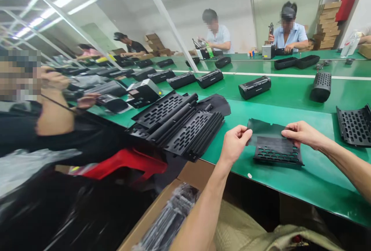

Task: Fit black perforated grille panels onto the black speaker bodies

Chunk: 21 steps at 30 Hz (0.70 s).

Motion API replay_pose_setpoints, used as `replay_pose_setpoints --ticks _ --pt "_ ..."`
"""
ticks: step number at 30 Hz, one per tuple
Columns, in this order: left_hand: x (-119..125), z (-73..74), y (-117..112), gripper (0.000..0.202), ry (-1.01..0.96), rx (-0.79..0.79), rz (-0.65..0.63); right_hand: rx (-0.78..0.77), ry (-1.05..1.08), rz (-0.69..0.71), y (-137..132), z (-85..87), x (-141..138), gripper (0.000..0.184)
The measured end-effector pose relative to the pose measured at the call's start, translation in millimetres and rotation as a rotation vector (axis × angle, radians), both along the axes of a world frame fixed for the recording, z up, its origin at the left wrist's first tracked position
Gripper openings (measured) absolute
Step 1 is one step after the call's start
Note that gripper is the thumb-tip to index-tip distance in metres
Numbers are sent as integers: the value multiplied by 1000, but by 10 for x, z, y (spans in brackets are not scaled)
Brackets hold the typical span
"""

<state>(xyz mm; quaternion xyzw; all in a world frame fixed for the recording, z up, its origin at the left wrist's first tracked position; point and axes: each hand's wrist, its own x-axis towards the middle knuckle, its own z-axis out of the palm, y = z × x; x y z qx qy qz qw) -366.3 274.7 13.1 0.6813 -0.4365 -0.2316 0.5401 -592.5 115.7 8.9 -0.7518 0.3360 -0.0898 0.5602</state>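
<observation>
A thin, dark, see-through sheet (pixel 265 129) is stretched between my two hands. My left hand (pixel 238 139) pinches its left edge between thumb and fingers, and my right hand (pixel 300 133) grips its right side. Just below and behind the sheet, a black panel with slotted holes (pixel 276 156) lies on the green bench top (pixel 313 170). Part of that panel shows through the sheet; I cannot tell whether the two touch. Left of my hands, several black slotted panels (pixel 188 131) are piled up, with more dark sheet material (pixel 216 104) behind them.
Black casings (pixel 255 87) line the green surface beyond. A perforated casing (pixel 321 87) and another slotted panel (pixel 355 125) are at right. Below the bench edge stands a cardboard box (pixel 195 173) of wrapped parts, near a red stool (pixel 124 164). A co-worker's arm (pixel 56 116) is close at left.
</observation>
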Motion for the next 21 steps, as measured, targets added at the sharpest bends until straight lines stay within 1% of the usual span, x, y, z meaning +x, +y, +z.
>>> replay_pose_setpoints --ticks 3,5,6,8,10,11,12,14,15,17,19,21 --pt "-133 -225 50 27 -259 194 -12 -274 225 45 54 -49 -170 33" --pt "-213 -304 60 25 -426 346 -26 -477 374 59 93 -83 -231 30" --pt "-239 -319 60 24 -489 410 -31 -557 432 47 106 -100 -254 27" --pt "-250 -317 53 20 -559 481 -9 -661 499 -36 109 -138 -300 25" --pt "-212 -306 32 19 -564 476 43 -716 483 -119 77 -192 -349 34" --pt "-182 -310 16 23 -560 456 60 -737 452 -130 50 -228 -372 37" --pt "-152 -323 -3 27 -559 437 57 -750 414 -113 19 -269 -393 38" --pt "-99 -373 -45 27 -571 406 9 -736 341 -42 -46 -355 -422 32" --pt "-82 -403 -64 24 -574 392 -19 -716 311 -16 -75 -394 -429 27" --pt "-66 -454 -83 14 -544 344 -42 -658 265 -6 -119 -440 -435 20" --pt "-68 -468 -69 11 -428 257 -51 -559 210 -17 -137 -435 -435 20" --pt "-85 -440 -21 17 -189 183 -87 -409 136 -16 -129 -387 -431 23"
